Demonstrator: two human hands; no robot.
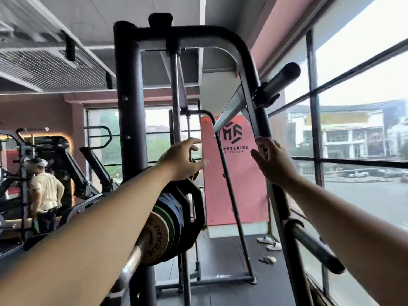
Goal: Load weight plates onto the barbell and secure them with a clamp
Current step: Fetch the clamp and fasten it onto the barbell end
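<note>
The barbell (130,261) is noted at lower centre, its bare steel shaft rising from the bottom edge toward the middle of the view. Four weight plates (176,217) are seen loaded on it, packed side by side: a tan one lettered ROGUE nearest the camera, then green, then blue, then a large black plate (196,195) farthest away.

The left hand (183,160) is held over the top edge of the black plate. Its fingers are loosely spread, the thumb apart, and nothing is gripped (contact with the plate cannot be told; the view is blurred there).

The right hand (272,161) is raised to the right, well apart from the plates. Its fingers are splayed wide in front of the rack's right upright (265,122); nothing is held.

The black rack frame (130,107) is seen arching overhead. Two sleeve-like pegs are noted at right, one high (280,80) and one low (313,244). A pink banner (238,184) is hung beyond the rack, with large windows (357,74) at right. Pale sandals (268,240) are left on the dark floor. A person in a pale shirt (45,191) is seen at far left among other machines.
</note>
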